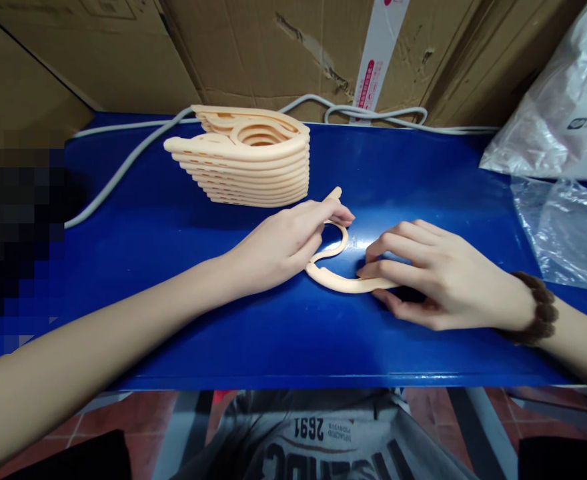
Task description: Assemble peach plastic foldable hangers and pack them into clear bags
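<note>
A peach-coloured plastic folding hanger (pixel 346 285) lies on the blue tabletop in front of me, with its curved loop in the middle. My left hand (pixel 293 233) is closed over its far left arm, whose tip sticks out beyond the fingers. My right hand (pixel 423 273) pinches the near right arm between thumb and fingers; the end of that arm is hidden under the palm. Just beyond my left hand stands a neat stack of several like hangers (pixel 253 167), folded and piled flat on each other.
The blue table (pixel 253 340) ends at a near edge before my lap. Cardboard boxes (pixel 253 53) wall off the back, with a white cable (pixel 123 170) running along them and down the left. Clear plastic bags (pixel 548 113) lie at the right.
</note>
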Demonstrator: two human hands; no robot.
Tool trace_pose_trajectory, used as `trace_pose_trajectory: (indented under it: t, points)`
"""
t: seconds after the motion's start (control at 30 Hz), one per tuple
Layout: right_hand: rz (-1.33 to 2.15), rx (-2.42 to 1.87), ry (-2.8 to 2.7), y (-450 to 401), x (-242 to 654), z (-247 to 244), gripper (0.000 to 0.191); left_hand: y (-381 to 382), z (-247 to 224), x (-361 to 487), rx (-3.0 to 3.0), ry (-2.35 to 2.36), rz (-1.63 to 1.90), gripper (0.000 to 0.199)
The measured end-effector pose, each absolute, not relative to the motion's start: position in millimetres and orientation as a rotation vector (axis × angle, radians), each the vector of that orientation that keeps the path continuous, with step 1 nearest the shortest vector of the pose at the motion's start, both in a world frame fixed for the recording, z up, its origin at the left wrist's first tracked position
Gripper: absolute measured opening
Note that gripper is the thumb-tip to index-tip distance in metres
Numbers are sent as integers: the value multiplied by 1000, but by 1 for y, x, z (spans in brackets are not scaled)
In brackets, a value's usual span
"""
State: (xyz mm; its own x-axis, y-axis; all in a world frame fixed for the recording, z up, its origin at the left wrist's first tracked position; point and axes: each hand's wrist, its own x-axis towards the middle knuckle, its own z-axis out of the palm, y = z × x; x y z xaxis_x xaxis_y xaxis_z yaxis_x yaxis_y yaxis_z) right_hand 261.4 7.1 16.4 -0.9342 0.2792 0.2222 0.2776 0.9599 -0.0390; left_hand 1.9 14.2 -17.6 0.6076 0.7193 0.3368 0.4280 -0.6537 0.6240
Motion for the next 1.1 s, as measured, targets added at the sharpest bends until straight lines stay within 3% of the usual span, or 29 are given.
trace_pose_trajectory:
  t: [0.23,0.7,1.1]
  points:
    - [7,-433,-2862,12,263,17,13,14,-18,0,2397,880,795,54]
    - [-164,-620,-2801,20,269,16,12,20,-21,1,2367,794,955,20]
    - [-99,-739,-2780,23,270,16,14,21,-22,1,2393,756,958,24]
